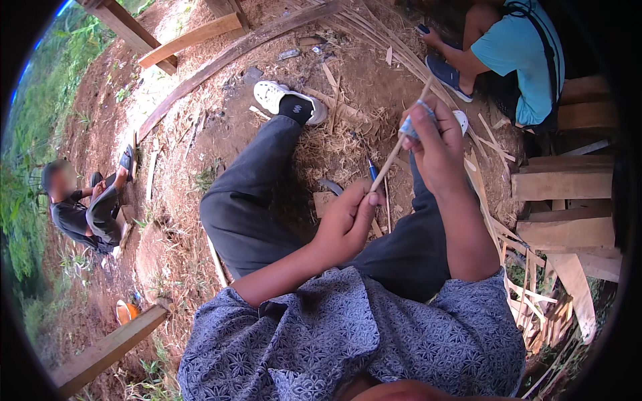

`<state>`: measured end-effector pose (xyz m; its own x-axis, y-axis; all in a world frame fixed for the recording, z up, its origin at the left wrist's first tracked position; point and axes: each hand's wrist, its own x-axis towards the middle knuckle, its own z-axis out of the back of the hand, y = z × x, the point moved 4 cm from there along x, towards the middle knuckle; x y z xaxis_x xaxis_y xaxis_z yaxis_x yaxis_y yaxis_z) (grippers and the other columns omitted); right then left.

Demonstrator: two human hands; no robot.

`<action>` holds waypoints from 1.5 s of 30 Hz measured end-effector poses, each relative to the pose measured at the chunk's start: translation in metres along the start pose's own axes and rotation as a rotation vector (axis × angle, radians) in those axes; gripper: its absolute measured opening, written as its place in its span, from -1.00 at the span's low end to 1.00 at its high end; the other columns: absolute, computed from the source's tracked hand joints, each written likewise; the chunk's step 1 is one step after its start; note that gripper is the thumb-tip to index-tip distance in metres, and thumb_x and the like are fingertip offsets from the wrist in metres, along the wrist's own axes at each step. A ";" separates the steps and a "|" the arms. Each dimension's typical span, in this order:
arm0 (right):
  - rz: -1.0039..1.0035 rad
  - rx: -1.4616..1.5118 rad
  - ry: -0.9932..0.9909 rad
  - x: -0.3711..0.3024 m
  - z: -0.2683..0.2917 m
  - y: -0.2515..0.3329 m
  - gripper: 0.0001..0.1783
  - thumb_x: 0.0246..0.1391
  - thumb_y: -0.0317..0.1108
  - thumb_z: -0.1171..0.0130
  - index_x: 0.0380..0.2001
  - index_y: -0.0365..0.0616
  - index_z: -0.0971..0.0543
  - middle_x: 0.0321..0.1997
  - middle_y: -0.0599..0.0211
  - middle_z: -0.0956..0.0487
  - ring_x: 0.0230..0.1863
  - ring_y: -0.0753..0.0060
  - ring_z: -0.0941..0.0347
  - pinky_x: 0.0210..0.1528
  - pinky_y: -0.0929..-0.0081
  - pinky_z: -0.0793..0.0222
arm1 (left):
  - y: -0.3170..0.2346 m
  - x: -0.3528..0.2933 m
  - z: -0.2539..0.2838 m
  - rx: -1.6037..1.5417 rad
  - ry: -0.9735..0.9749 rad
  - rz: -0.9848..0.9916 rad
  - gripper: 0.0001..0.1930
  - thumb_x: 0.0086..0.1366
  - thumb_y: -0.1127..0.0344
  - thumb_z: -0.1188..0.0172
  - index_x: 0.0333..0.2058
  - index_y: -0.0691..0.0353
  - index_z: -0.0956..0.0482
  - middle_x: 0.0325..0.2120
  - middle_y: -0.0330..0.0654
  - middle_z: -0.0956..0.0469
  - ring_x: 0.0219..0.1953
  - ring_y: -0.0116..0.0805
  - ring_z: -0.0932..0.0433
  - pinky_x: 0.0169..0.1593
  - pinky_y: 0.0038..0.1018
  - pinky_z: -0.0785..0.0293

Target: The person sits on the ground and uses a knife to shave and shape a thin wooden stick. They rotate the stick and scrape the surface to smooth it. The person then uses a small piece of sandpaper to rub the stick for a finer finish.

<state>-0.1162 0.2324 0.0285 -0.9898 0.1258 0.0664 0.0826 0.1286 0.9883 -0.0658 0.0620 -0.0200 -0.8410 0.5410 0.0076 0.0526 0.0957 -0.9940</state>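
Observation:
A thin wooden stick (391,160) slants up and to the right between my hands. My left hand (349,217) is closed around its lower end, thumb laid along it. Higher up, my right hand (438,140) pinches a small light-blue and white piece (416,125) that is folded around the stick; whether it is cloth or paper I cannot tell. The stick's upper end pokes out above that piece. Just beyond my left hand is a slim blue-and-black object (372,170), much like a pen. A dark curved object (330,186) lies near it on the ground.
My bent legs (247,207) frame the shavings-strewn dirt. Sawn timber (565,185) is stacked at the right, with thin wood strips (535,294) below. A person in a light-blue shirt (525,60) sits at the upper right, another person (87,207) at the left. A long plank (221,63) crosses the far side.

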 end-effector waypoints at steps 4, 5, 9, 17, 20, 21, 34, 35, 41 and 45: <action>-0.021 0.089 -0.025 -0.001 -0.002 -0.003 -0.82 0.32 -0.24 -0.09 -0.28 -0.12 -0.47 -0.40 0.45 -0.49 -0.45 0.72 -0.38 -0.38 0.71 -0.30 | -0.007 -0.001 0.002 0.030 -0.015 0.047 -0.82 0.49 0.31 0.09 -0.25 0.25 -0.45 -0.60 -0.27 -0.33 -0.55 -0.56 -0.29 -0.45 -0.51 -0.23; 0.027 0.158 -0.089 0.007 0.010 0.002 -0.82 0.32 -0.24 -0.10 -0.28 -0.12 -0.47 -0.40 0.45 -0.49 -0.44 0.72 -0.38 -0.37 0.71 -0.31 | 0.004 -0.014 -0.008 -0.024 0.014 0.068 -0.82 0.48 0.32 0.08 -0.26 0.25 -0.45 -0.59 -0.26 -0.34 -0.54 -0.56 -0.30 -0.45 -0.51 -0.23; 0.093 0.137 -0.189 0.005 0.016 0.004 -0.82 0.32 -0.24 -0.10 -0.29 -0.12 -0.46 -0.42 0.48 -0.47 -0.48 0.73 -0.36 -0.39 0.70 -0.34 | 0.002 -0.009 -0.004 0.072 -0.017 -0.018 -0.85 0.46 0.36 0.06 -0.27 0.26 -0.45 -0.64 -0.23 -0.34 -0.60 -0.51 -0.30 -0.49 -0.46 -0.22; 0.103 0.121 -0.242 0.008 0.026 0.009 -0.81 0.33 -0.24 -0.08 -0.29 -0.13 -0.48 -0.49 0.48 -0.45 -0.53 0.69 -0.35 -0.46 0.69 -0.29 | -0.006 -0.017 -0.009 0.243 -0.003 -0.090 -0.81 0.48 0.33 0.08 -0.25 0.26 -0.48 -0.66 -0.27 -0.39 -0.60 -0.58 -0.35 -0.47 -0.53 -0.28; 0.080 0.198 -0.189 0.004 0.014 0.005 -0.78 0.31 -0.22 -0.12 -0.26 -0.15 -0.48 -0.49 0.47 -0.45 -0.56 0.66 -0.35 -0.48 0.66 -0.29 | -0.007 -0.007 0.001 0.241 -0.024 -0.017 -0.85 0.45 0.37 0.03 -0.28 0.27 -0.47 -0.72 -0.23 -0.34 -0.67 -0.48 -0.34 -0.53 -0.45 -0.23; 0.064 0.197 -0.198 0.004 0.015 0.004 -0.78 0.31 -0.22 -0.12 -0.26 -0.16 -0.49 -0.50 0.48 -0.45 -0.56 0.66 -0.35 -0.48 0.65 -0.29 | -0.010 -0.005 0.003 0.251 -0.035 -0.023 -0.86 0.44 0.37 0.02 -0.30 0.28 -0.46 -0.74 -0.21 -0.32 -0.70 -0.44 -0.33 -0.56 -0.42 -0.20; 0.115 0.159 -0.211 0.009 0.027 0.017 -0.73 0.25 -0.17 -0.20 -0.30 -0.19 -0.51 -0.53 0.50 -0.46 -0.54 0.77 -0.33 -0.47 0.73 -0.28 | -0.014 -0.010 0.002 0.316 -0.004 -0.052 -0.79 0.47 0.31 0.07 -0.27 0.26 -0.51 -0.69 -0.26 -0.37 -0.63 -0.57 -0.35 -0.50 -0.53 -0.27; 0.092 0.147 -0.184 0.008 0.025 0.015 -0.73 0.25 -0.18 -0.20 -0.30 -0.19 -0.51 -0.52 0.51 -0.47 -0.54 0.77 -0.34 -0.47 0.73 -0.28 | -0.016 -0.011 -0.002 0.298 0.021 -0.087 -0.79 0.47 0.32 0.07 -0.27 0.27 -0.51 -0.70 -0.26 -0.38 -0.63 -0.57 -0.36 -0.50 -0.52 -0.28; 0.001 -0.159 0.032 -0.010 -0.008 0.007 -0.75 0.29 -0.19 -0.14 -0.31 -0.17 -0.50 -0.56 0.52 -0.45 -0.55 0.76 -0.35 -0.48 0.74 -0.26 | -0.035 0.008 0.014 0.342 -0.049 -0.030 -0.80 0.47 0.32 0.07 -0.24 0.28 -0.50 -0.66 -0.23 -0.41 -0.63 -0.52 -0.38 -0.50 -0.49 -0.29; 0.065 0.042 -0.133 0.007 0.026 0.018 -0.73 0.28 -0.17 -0.16 -0.32 -0.17 -0.49 -0.53 0.51 -0.46 -0.55 0.77 -0.35 -0.48 0.75 -0.27 | -0.022 -0.008 -0.002 0.331 0.070 -0.032 -0.81 0.46 0.32 0.05 -0.23 0.27 -0.50 -0.65 -0.20 -0.41 -0.60 -0.45 -0.42 -0.45 -0.47 -0.30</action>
<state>-0.1189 0.2615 0.0428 -0.9582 0.2646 0.1088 0.1540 0.1565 0.9756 -0.0596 0.0575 0.0020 -0.7995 0.5996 0.0352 -0.1601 -0.1564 -0.9746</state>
